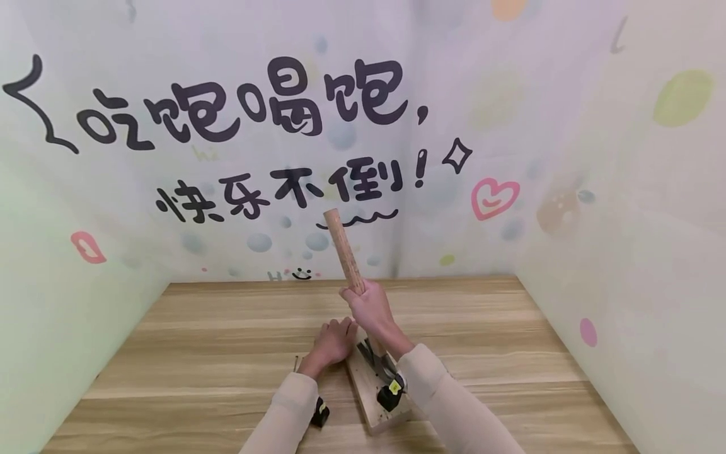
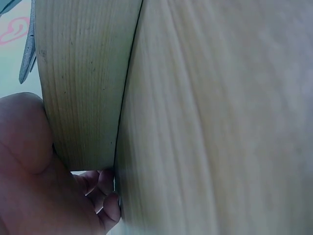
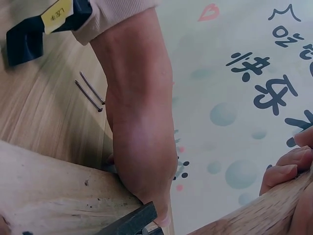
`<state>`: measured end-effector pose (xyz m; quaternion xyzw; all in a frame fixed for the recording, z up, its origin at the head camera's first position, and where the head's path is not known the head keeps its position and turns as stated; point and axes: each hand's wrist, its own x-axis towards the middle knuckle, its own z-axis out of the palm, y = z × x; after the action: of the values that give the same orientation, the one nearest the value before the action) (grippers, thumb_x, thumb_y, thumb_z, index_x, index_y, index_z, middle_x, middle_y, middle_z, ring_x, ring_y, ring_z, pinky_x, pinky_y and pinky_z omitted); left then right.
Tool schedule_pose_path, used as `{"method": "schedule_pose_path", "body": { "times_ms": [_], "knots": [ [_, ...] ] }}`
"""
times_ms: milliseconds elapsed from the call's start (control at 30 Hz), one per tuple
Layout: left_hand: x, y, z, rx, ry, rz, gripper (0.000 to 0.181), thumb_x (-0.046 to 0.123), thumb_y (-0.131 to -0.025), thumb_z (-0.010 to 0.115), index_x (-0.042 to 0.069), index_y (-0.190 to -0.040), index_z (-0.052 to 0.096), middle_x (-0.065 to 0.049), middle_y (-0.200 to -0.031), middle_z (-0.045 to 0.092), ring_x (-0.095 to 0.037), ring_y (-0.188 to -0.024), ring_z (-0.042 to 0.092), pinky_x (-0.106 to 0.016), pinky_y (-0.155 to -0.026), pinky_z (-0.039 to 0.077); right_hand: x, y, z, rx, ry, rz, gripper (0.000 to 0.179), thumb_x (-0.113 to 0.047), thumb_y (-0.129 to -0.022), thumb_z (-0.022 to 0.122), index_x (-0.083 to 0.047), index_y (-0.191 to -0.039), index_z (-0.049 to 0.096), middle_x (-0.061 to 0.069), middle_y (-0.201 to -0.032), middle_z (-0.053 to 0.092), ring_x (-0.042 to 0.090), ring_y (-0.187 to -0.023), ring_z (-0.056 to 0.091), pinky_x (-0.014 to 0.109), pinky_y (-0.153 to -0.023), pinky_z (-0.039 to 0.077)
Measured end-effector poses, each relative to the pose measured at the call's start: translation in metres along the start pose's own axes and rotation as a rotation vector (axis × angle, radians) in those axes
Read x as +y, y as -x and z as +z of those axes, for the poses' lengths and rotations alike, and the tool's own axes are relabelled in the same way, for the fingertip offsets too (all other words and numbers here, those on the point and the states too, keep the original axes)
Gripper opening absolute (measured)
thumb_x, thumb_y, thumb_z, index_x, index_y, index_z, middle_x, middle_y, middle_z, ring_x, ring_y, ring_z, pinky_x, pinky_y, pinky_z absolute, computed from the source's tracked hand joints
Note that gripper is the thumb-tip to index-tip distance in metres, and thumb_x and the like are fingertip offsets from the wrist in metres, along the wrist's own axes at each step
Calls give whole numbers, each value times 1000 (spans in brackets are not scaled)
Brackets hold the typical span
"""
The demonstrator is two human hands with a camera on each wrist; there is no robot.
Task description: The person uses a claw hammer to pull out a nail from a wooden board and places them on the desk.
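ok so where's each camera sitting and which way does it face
Head: worn on the head, looking forward and down at wall writing, table and board; left hand, right hand and both sleeves show.
Left wrist: on that wrist, facing the board's side and the table; only part of the left hand shows.
Right wrist: on that wrist, facing across the board to the left forearm; right fingers show at the edge.
Shared: head and right wrist both show the wall writing and wooden handle.

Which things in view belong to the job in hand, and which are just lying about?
In the job:
hammer, held by the right hand
wooden board, held by the left hand

Lying about:
two nails, touched by neither hand, though perhaps part of the same work
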<state>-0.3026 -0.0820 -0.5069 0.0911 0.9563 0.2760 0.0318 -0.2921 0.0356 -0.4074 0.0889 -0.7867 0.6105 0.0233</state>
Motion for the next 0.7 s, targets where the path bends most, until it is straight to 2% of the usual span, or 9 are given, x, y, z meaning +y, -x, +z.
{"method": "schedule_pose_path", "body": {
  "times_ms": [233, 533, 700],
  "knots": [
    [-1, 1, 0, 5, -3, -2, 39, 31, -108, 32, 6, -116, 61, -24, -110, 60, -39, -96, 51, -54, -87, 41, 0, 2, 0, 8, 28, -30, 31, -24, -92, 64, -13, -69, 47, -5, -53, 39, 9, -45, 35, 24, -41, 28],
    [0, 3, -1, 6, 3, 1, 38, 32, -108, 33, 7, -115, 60, -26, -113, 59, -42, -99, 51, -57, -88, 40, 1, 6, -4, -15, -10, -40, 26, -24, -93, 63, -12, -73, 51, -5, -53, 40, 9, -45, 38, 23, -41, 29],
    [2, 4, -3, -5, 4, -1, 39, 32, -108, 32, 6, -120, 60, -26, -115, 59, -41, -102, 51, -56, -91, 40, 0, 9, -6, -17, -20, -52, 25, -24, -94, 63, -11, -76, 53, -6, -53, 39, 9, -45, 37, 23, -41, 29]
  ]
}}
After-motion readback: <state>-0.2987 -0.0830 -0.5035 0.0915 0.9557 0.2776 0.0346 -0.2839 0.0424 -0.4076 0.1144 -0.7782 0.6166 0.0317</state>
